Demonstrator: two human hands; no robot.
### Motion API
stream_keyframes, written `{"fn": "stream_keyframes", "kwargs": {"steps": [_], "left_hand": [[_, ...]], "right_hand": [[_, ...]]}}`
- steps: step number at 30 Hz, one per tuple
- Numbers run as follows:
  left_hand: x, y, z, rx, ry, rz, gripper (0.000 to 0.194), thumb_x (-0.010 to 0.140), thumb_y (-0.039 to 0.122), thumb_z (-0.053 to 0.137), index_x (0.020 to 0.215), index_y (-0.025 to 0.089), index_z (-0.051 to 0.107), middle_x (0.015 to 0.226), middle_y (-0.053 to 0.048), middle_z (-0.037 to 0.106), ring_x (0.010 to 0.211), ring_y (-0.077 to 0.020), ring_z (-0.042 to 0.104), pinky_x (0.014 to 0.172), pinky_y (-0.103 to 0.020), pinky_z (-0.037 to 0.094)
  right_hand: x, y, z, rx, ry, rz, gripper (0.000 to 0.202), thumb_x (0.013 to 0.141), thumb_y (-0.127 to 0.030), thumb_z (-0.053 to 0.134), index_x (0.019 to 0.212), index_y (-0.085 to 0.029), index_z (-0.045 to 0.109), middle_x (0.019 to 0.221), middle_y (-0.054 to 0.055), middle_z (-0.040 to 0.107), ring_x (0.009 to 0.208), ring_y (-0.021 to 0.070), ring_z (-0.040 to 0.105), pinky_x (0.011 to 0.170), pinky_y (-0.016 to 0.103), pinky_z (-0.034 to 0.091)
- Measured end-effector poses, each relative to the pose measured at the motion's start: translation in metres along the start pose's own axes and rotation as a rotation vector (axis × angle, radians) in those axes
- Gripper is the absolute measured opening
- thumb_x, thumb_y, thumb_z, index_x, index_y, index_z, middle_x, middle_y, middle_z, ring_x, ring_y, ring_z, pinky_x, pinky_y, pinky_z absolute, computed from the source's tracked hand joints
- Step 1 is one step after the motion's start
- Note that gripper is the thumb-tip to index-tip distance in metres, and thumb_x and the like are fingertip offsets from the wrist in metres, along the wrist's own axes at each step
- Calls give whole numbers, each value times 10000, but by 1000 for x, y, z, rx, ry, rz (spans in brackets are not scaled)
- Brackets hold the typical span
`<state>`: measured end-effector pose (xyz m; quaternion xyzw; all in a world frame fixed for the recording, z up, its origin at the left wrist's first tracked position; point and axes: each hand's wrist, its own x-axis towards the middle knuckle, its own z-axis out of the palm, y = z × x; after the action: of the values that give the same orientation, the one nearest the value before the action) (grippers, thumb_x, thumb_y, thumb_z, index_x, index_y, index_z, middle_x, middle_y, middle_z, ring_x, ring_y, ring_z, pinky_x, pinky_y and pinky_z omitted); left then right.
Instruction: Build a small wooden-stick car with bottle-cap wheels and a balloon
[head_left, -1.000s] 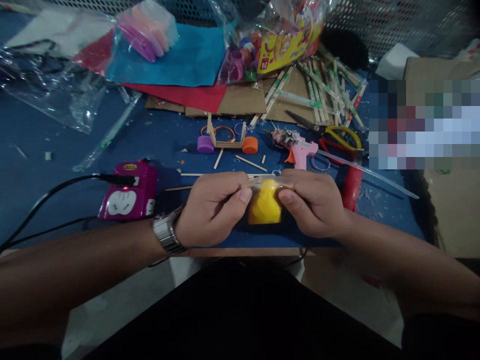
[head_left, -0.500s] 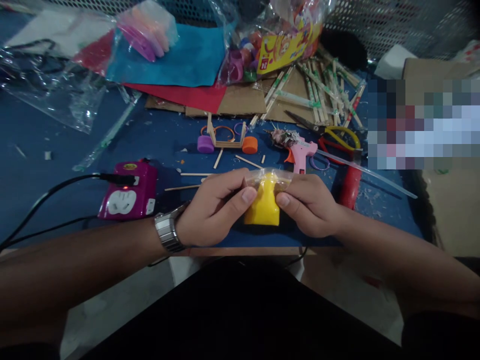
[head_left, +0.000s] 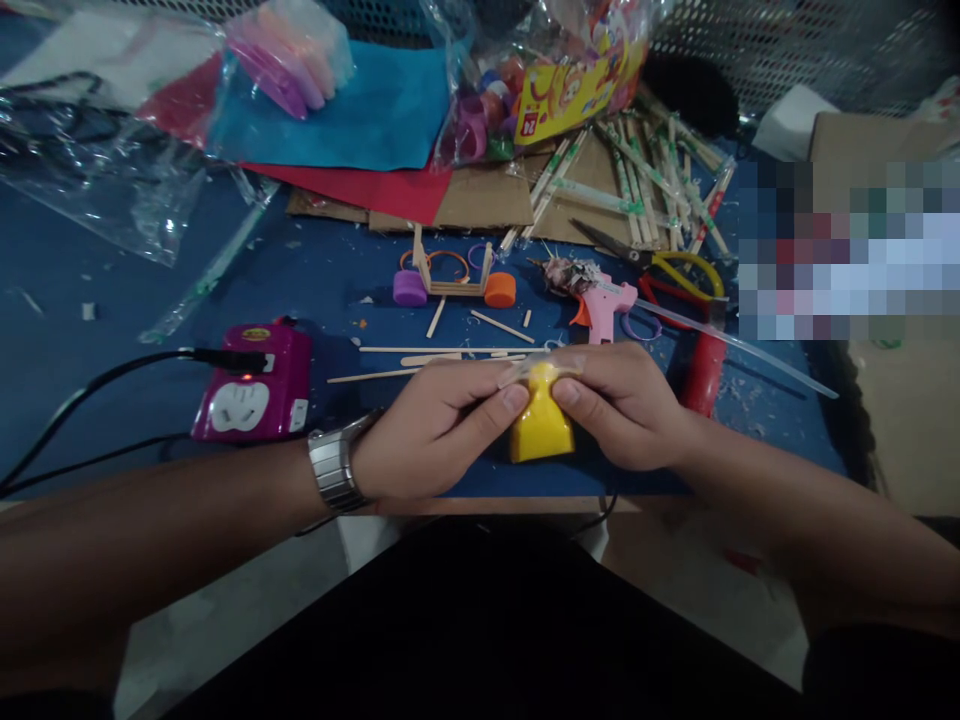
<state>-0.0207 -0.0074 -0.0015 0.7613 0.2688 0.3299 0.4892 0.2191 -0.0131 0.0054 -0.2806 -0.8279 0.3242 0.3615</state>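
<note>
Between my hands is a small clear plastic bag with yellow contents (head_left: 543, 425), held above the table's near edge. My left hand (head_left: 442, 425), with a metal watch on the wrist, pinches the bag's left side near the top. My right hand (head_left: 619, 405) grips its right side, thumb pressed on the plastic. The yellow mass fills the lower part and narrows upward between the thumbs. Just beyond the hands lie thin wooden sticks (head_left: 390, 349). A small wooden frame (head_left: 455, 288) with an orange cap (head_left: 500, 290) and a purple cap (head_left: 410, 289) stands farther back.
A pink glue gun (head_left: 601, 308) lies right of centre, near scissors (head_left: 679, 262) and a red-handled tool (head_left: 703, 370). At left sits a magenta power box (head_left: 259, 385) with a plugged-in black cable. Blue sheets (head_left: 337, 120), cardboard and a plastic bag of toys (head_left: 495, 105) line the back.
The yellow bag has shifted slightly right and tilted. My thumbs have come closer together, squeezing its upper part narrower.
</note>
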Motion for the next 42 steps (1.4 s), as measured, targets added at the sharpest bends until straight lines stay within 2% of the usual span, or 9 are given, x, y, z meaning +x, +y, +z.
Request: {"fn": "stream_keyframes", "kwargs": {"steps": [5,9,15,19,26,32,37,40,42], "left_hand": [[1,-5,2,-98,-29,12,302,1135,406,566,1100,174,757,1099,-64,817,946,-180,736,896,-286,577],[2,-3,2,-71,-27,-15,324,1154,374,520,1078,178,768,1054,-56,822,907,-169,737,865,-277,581],[0,-1,-3,19,26,43,365,1146,346,498,936,183,748,820,-31,746,705,-158,635,663,-290,512],[0,-3,-4,-5,95,12,365,1152,371,490,982,185,753,872,-43,768,733,-167,643,677,-298,526],[2,-2,-1,-4,2,22,329,1144,362,541,956,173,734,903,-23,783,786,-142,683,738,-248,538],[2,2,-4,-34,111,43,398,1152,353,508,802,200,620,740,-8,643,652,-135,538,624,-286,455],[-1,-2,-2,-129,132,5,401,1151,410,527,816,205,609,733,-5,596,656,-142,500,627,-312,433],[-4,-6,2,-268,159,-64,355,1149,441,547,914,208,677,810,-9,655,692,-141,544,661,-303,473],[-5,-9,4,-363,198,-112,322,1141,460,572,1004,213,726,896,-24,702,747,-147,594,695,-300,512]], "right_hand": [[0,-2,2,-31,57,3,348,1161,-331,537,873,-178,657,732,-4,580,658,114,532,630,243,412],[-1,-1,3,-45,67,4,337,1167,-334,523,911,-175,674,750,3,605,671,116,557,639,244,424],[-1,-2,2,-36,79,7,314,1146,-320,565,877,-177,641,748,-6,603,658,101,537,630,235,408],[0,-2,1,11,99,-2,280,1102,-242,610,829,-184,584,729,-30,577,618,75,483,605,220,380],[-1,-3,1,2,39,-6,295,1100,-237,536,807,-209,551,719,-2,554,646,128,495,616,279,394],[-3,-8,-1,61,185,86,356,1112,-265,556,762,-224,500,678,-17,485,610,131,446,587,310,354],[0,-4,-2,60,40,27,395,1156,-373,526,795,-215,510,704,-31,497,608,104,463,586,269,376],[2,0,-2,-7,-67,-54,468,1155,-552,509,863,-194,583,756,-4,584,666,119,535,624,262,418],[2,1,-1,-64,-128,-70,494,1161,-583,484,922,-178,637,797,18,649,695,129,571,647,268,431]]}}
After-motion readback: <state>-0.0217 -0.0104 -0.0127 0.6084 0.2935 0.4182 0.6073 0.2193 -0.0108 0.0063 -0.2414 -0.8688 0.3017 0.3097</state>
